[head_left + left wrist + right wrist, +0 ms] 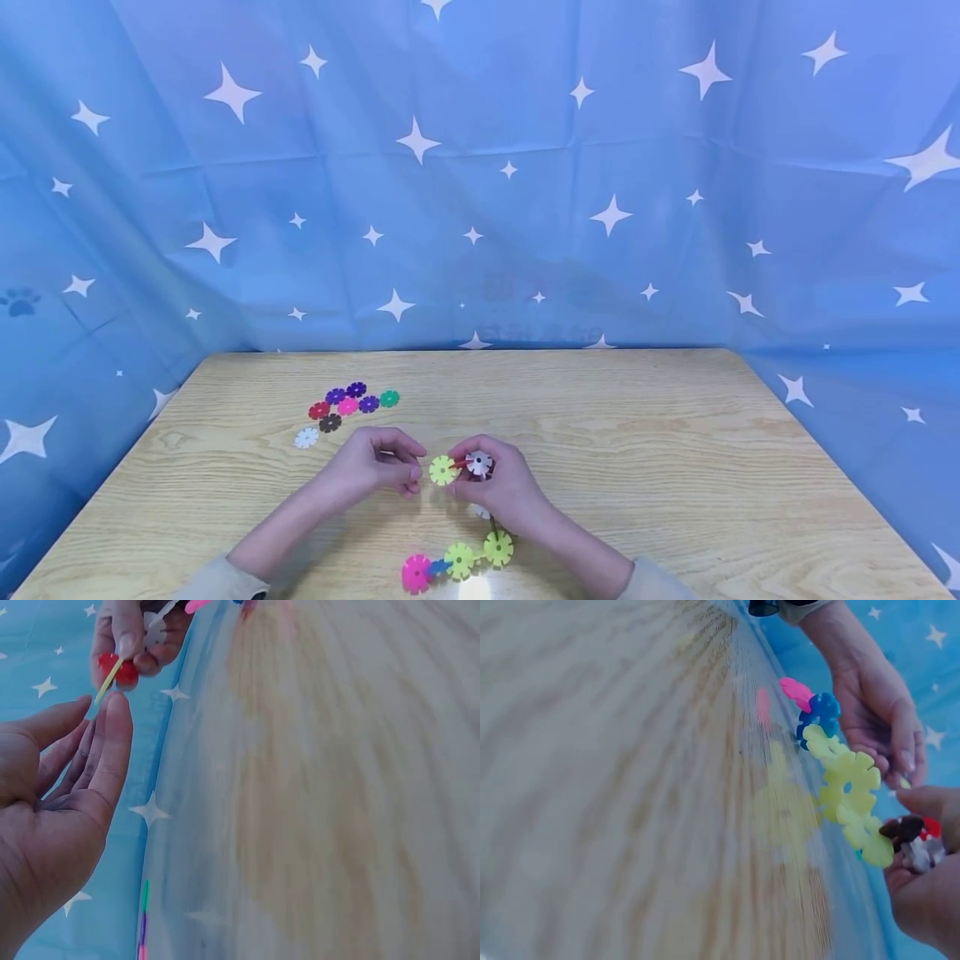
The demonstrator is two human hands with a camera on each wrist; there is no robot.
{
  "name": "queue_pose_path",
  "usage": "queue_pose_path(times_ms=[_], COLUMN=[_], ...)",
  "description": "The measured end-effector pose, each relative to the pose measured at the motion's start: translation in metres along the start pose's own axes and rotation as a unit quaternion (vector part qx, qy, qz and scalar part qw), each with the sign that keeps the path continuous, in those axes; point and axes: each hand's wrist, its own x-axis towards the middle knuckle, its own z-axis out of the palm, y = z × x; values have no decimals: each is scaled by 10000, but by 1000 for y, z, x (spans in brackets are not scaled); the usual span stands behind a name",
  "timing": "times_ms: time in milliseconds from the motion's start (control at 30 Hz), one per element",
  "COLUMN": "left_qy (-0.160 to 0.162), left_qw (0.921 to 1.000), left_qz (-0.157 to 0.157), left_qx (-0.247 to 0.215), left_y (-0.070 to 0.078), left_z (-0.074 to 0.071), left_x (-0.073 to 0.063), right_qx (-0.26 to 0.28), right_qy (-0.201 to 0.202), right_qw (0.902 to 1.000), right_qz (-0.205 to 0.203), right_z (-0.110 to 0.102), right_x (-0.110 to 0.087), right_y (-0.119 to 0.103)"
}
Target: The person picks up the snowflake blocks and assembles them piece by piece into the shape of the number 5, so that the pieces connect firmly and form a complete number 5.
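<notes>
My right hand [510, 492] pinches a chain of slotted plastic snowflake discs near its upper end. At that end a yellow disc [442, 471] juts leftward, joined to a red disc [127, 671] and a white disc [479, 463]. From the hand the chain runs down past a brown disc [904, 827] to yellow discs [498, 548], a blue disc [438, 567] and a pink disc [417, 574]. Fingers of my left hand [378, 462] are loosely bent just left of the upper yellow disc, with a small gap to it and nothing held.
Beyond my left hand, loose discs lie grouped on the wooden table [637, 417]: a white one [306, 437], a brown one [330, 423], a red one [318, 410], a pink one [348, 406], a green one [389, 398] and several purple ones [369, 404]. A blue starry curtain [480, 200] hangs behind.
</notes>
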Motion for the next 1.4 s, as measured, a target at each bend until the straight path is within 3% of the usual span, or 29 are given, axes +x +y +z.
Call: queue_pose_path(times_ms=[200,400,600,700,1067,1400], left_qy=[322,900,1829,1937,1911,1779], left_qw=[9983,9882,9645,9570,9491,9450], left_qz=[20,60,-117,-207,-774,-731], left_qx=[492,1234,1900,2151,2380,2644], left_y=[-6,-15,-28,-33,-35,-34], left_z=[-20,-62,-106,-118,-129,-126], left_x=[-12,-20,-29,-34,-37,-34], right_qx=[11,147,226,232,24,-40], right_qy=[-14,17,26,6,45,60], right_qw=[9999,9998,9997,9997,10000,10000], right_qz=[110,126,74,64,20,53], right_z=[-1,-3,-3,-2,0,-2], right_x=[-1,-3,-2,-2,-1,-2], right_y=[0,0,0,0,1,1])
